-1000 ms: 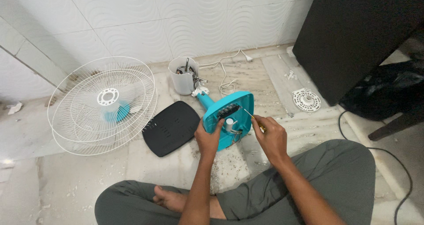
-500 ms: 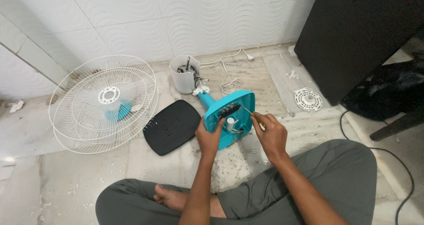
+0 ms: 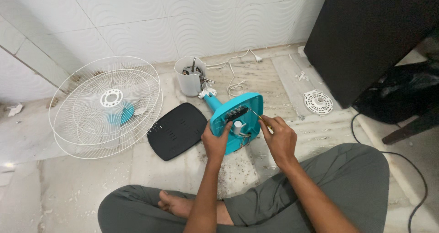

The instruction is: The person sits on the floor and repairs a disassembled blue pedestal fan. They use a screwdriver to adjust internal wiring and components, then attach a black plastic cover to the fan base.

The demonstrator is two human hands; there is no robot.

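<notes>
A turquoise fan base [image 3: 244, 105] is tipped up on the floor with its open underside toward me, showing a black strip and a white cylinder inside. My left hand [image 3: 216, 140] grips its lower left edge. My right hand [image 3: 279, 137] holds a thin screwdriver [image 3: 256, 114] whose tip points into the open base. I sit cross-legged in grey-green trousers behind it.
A black base cover [image 3: 177, 130] lies left of the fan base. White wire fan guards [image 3: 106, 105] with a turquoise blade lie further left. A white motor housing [image 3: 190, 80], a white cord [image 3: 234, 73], a round white grille piece [image 3: 318, 101] and a black cabinet [image 3: 370, 36] stand around.
The view has shifted slightly. Both hands stay on the fan base and the screwdriver stays at its open underside.
</notes>
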